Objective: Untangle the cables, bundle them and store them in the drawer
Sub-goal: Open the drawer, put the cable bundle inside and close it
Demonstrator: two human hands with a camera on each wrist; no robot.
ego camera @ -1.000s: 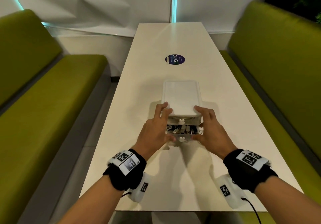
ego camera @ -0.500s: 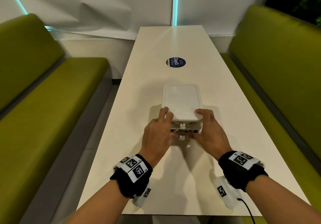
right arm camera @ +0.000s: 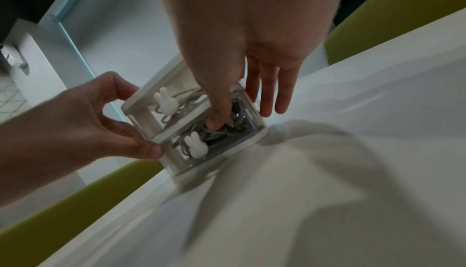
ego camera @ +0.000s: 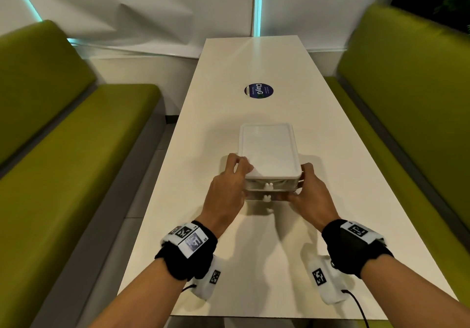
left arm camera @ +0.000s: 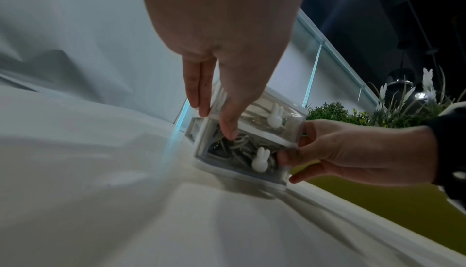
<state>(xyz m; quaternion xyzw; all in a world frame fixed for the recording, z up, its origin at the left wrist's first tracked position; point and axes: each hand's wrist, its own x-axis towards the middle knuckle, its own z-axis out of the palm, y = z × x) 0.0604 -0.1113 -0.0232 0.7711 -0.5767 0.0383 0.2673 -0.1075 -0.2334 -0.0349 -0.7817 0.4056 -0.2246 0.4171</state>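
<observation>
A small white drawer box [ego camera: 268,149] with two clear drawers and rabbit knobs stands on the white table [ego camera: 254,264]. Both drawers are pushed in. Grey and dark cables [left arm camera: 242,147] fill the lower drawer [ego camera: 277,196], and pale cables lie in the upper one. My left hand [ego camera: 241,177] grips the box's left front corner, fingers curled over the top edge, thumb on the lower drawer front. My right hand [ego camera: 302,182] lies along the right side with straight fingers, its thumb pressing the lower drawer front [right arm camera: 221,137].
A round dark sticker [ego camera: 258,91] lies farther back on the table. Green benches run along the left [ego camera: 76,162] and right [ego camera: 407,124] sides. A white wall closes off the far end.
The lower drawer, pulled out with cables showing a second ago, has slid into the box. Both hands moved forward with it, thumbs on its front.
</observation>
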